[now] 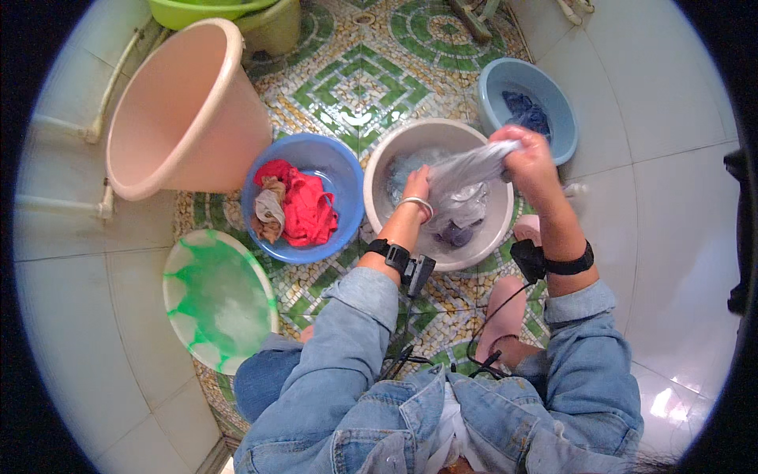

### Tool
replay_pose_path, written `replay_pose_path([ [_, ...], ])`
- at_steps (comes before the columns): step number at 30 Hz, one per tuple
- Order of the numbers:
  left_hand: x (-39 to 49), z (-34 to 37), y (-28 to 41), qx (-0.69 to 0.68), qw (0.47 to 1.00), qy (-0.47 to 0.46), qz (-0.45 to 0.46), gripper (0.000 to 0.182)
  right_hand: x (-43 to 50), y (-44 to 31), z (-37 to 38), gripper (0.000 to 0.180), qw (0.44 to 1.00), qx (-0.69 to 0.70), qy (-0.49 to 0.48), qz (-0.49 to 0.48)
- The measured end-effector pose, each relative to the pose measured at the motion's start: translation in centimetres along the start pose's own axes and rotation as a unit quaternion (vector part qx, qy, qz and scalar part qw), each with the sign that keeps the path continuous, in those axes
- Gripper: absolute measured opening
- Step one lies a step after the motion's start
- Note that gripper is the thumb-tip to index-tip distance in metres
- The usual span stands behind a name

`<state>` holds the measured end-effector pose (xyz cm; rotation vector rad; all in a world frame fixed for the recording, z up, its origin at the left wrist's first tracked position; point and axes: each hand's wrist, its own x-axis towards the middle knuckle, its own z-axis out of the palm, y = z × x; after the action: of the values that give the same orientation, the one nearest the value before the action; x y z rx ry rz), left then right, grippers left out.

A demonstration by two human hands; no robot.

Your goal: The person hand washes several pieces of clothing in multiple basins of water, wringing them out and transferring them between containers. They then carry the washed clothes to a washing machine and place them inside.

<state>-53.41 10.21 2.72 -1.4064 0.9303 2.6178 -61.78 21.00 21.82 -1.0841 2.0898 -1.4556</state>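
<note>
A wet, light grey cloth (pixel 468 169) is stretched over a pale plastic basin (pixel 379 207) that holds water. My right hand (pixel 530 157) grips the cloth's upper end above the basin's right rim. Lower and to the left, my left hand (pixel 418 192) is at the cloth inside the basin; its fingers are partly hidden, so I cannot tell whether they are closed on it. A dark purple item (pixel 457 234) lies at the basin's near side, below the cloth.
At left, a blue basin (pixel 352 207) holds red, brown and whitish cloths. A light blue basin (pixel 567 112) with dark blue cloth stands at upper right. A tilted pink tub (pixel 249 118) and a green-and-white basin (pixel 222 296) stand farther left. Tiled walls flank the wet mosaic-patterned floor.
</note>
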Motion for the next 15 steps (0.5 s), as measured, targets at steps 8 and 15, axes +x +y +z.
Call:
replay_pose_path([
  [8,1.6,1.1,-2.1,-0.199,0.968,-0.15,0.034,0.034,-1.5,4.1,6.5,0.017,0.982,-0.145,0.115,-0.047],
  [15,2.7,-1.5,-4.2,-0.291,0.936,-0.196,0.002,0.033,-4.2,9.1,13.5,0.024,0.939,-0.319,0.113,-0.056],
])
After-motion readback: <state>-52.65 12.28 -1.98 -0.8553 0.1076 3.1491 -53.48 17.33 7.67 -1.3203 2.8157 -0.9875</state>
